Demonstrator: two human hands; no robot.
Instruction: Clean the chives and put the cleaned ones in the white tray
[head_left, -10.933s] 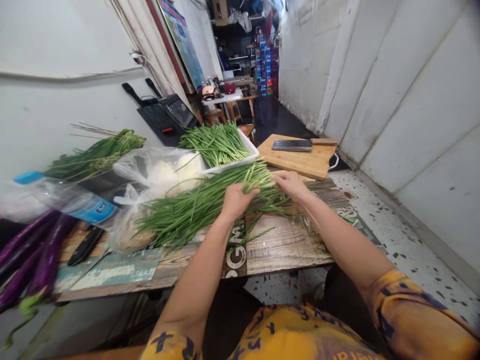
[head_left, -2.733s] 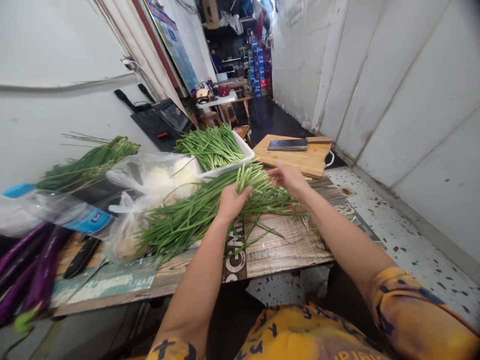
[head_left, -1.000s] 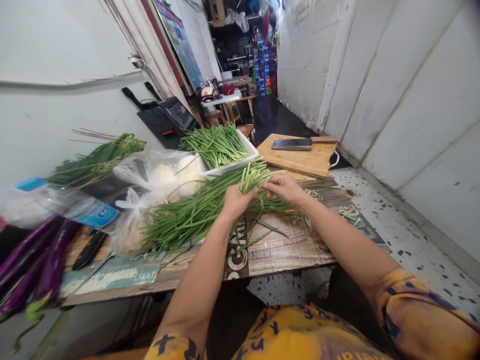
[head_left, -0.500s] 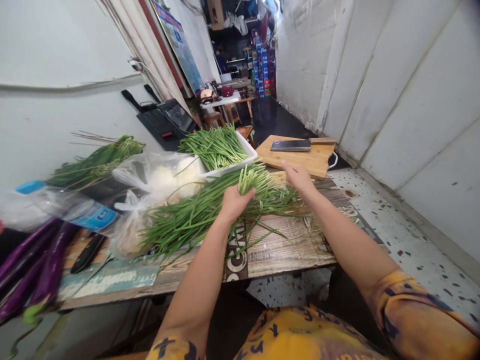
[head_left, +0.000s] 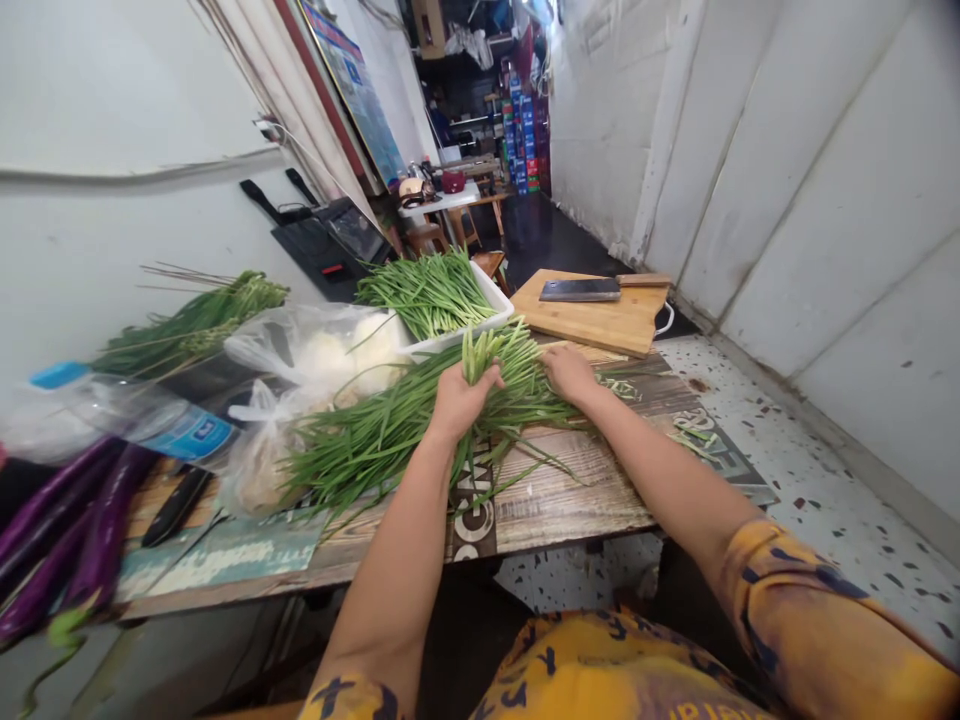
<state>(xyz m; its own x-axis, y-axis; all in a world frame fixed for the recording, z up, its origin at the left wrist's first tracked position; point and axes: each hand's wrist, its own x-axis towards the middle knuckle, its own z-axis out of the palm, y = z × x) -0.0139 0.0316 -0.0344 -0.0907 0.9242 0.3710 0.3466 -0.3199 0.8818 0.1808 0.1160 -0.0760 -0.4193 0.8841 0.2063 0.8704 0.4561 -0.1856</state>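
Note:
A small bunch of garlic chives (head_left: 480, 352) stands up out of my left hand (head_left: 463, 397), whose fingers and thumb are wrapped round it. Under and beside that hand a large pile of garlic chives (head_left: 390, 425) lies across the table, its pale stem ends toward the right. My right hand (head_left: 568, 374) is at those stem ends, fingers curled in and pressed together. What sits between its fingertips is too small to make out. Loose trimmings (head_left: 619, 388) lie just right of this hand.
Behind the pile stands a white tray (head_left: 495, 305) of chives. A cleaver (head_left: 581, 290) rests on a cutting board (head_left: 540, 312). Leftward are plastic bags (head_left: 300, 345), a water bottle (head_left: 165, 425), a black-handled knife (head_left: 176, 508) and purple eggplants (head_left: 105, 520).
My right hand has moved left and slightly down, from near the cutting board to the stem ends. The left hand keeps its bunch and has shifted slightly left.

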